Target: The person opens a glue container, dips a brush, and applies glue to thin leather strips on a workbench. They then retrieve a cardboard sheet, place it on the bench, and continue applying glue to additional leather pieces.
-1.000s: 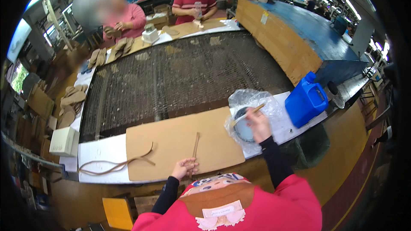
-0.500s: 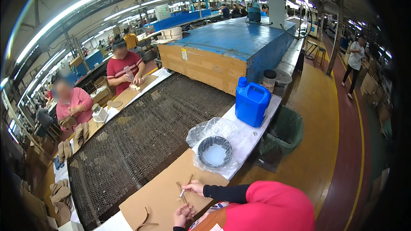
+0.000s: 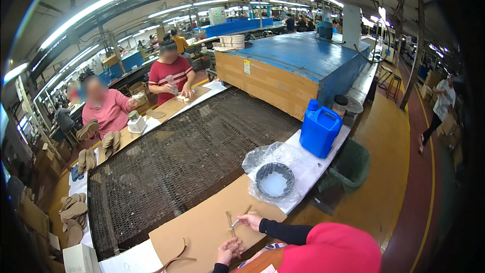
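My right hand (image 3: 250,220) is closed around a small brush (image 3: 234,224) with a pale tip, which touches or hovers just over a narrow brown strap (image 3: 229,218). The strap's lower end runs to the pinched fingers of my left hand (image 3: 229,251). Another brown strip (image 3: 247,209) shows just beyond my right hand. Both hands are over a tan cardboard sheet (image 3: 202,222). Farther left on the sheet, curved brown straps (image 3: 177,259) lie loose. Beyond my right hand sits a round plastic-lined bowl (image 3: 289,174) with milky white liquid.
A blue jug (image 3: 320,130) stands behind the bowl. The dark mesh conveyor (image 3: 172,156) stretches beyond the cardboard to a large blue machine (image 3: 288,55). Two co-workers work across it near stacked brown soles (image 3: 73,212). A lined green bin (image 3: 348,167) stands right; a person walks the aisle.
The view has turned slightly left, shifting the scene rightward. The brush tip now meets the strap close to my left hand. The co-worker in pink has spread their hands apart.
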Available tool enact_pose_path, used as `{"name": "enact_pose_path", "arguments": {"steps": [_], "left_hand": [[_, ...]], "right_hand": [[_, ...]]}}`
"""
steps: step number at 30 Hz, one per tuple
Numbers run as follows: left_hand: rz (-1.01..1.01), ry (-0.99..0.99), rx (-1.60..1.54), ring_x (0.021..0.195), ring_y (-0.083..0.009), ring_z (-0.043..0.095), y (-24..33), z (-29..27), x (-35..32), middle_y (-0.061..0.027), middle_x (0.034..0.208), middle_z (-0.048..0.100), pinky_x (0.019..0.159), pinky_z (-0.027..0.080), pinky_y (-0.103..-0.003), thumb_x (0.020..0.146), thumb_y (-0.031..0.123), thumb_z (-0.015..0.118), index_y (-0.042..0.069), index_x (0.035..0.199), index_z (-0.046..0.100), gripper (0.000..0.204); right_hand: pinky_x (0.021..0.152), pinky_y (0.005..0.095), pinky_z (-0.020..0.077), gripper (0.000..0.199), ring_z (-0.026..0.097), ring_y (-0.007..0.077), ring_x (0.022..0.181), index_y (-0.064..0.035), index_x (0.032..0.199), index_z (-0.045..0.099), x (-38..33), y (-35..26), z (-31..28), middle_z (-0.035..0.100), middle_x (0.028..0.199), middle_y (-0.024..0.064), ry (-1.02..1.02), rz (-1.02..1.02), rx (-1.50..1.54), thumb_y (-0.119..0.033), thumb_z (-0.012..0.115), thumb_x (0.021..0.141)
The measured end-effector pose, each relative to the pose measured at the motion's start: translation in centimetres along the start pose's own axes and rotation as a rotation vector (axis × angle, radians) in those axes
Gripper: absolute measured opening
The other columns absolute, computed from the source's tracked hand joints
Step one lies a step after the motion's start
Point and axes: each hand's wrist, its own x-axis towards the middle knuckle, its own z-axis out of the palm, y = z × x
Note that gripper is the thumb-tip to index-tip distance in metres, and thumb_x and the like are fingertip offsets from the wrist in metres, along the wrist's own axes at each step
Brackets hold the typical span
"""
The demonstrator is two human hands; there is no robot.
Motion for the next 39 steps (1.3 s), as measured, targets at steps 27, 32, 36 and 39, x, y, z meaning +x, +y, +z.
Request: {"name": "enact_pose_path", "arguments": {"steps": [27, 32, 36, 39], "left_hand": [[-0.070, -0.039, -0.088, 0.083, -0.0170, 0.064, -0.6, -0.4, 0.0, -0.0079, 0.112, 0.060, 0.069, 0.052, -0.026, 0.088, 0.011, 0.055, 0.007, 0.121, 0.048, 0.034], [-0.055, -0.043, -0.103, 0.083, -0.0160, 0.064, -0.6, -0.4, 0.1, -0.0077, 0.111, 0.060, 0.066, 0.052, -0.025, 0.088, 0.012, 0.055, 0.007, 0.121, 0.049, 0.034], [-0.051, -0.021, -0.098, 0.080, -0.0155, 0.064, -0.4, -0.1, -0.2, -0.0069, 0.109, 0.061, 0.067, 0.052, -0.026, 0.088, 0.010, 0.055, 0.007, 0.121, 0.050, 0.033], [-0.048, -0.020, -0.103, 0.079, -0.0155, 0.064, -0.3, 0.0, -0.2, -0.0065, 0.108, 0.062, 0.068, 0.052, -0.027, 0.088, 0.010, 0.055, 0.008, 0.120, 0.050, 0.033]], "right_hand": [[0.067, 0.0250, 0.0403, 0.010, 0.059, 0.0123, 0.074, -0.0090, 0.085, 0.059, -0.6, -0.9, -0.4, 0.063, 0.077, 0.0029, -0.029, 0.076, 0.021, -0.018, 0.062, 0.082], [0.070, 0.0259, 0.0412, 0.010, 0.058, 0.0134, 0.076, -0.0087, 0.086, 0.058, -0.5, -1.0, -0.4, 0.062, 0.078, 0.0035, -0.042, 0.098, 0.017, -0.018, 0.060, 0.083], [0.063, 0.0236, 0.0389, 0.012, 0.059, 0.0119, 0.074, -0.0088, 0.088, 0.058, -0.4, -1.4, -0.2, 0.061, 0.076, 0.0021, -0.033, 0.129, 0.004, -0.018, 0.062, 0.082], [0.059, 0.0225, 0.0376, 0.012, 0.058, 0.0113, 0.072, -0.0092, 0.087, 0.058, -0.1, -1.5, -0.2, 0.061, 0.075, 0.0011, -0.031, 0.147, -0.010, -0.018, 0.064, 0.081]]}}
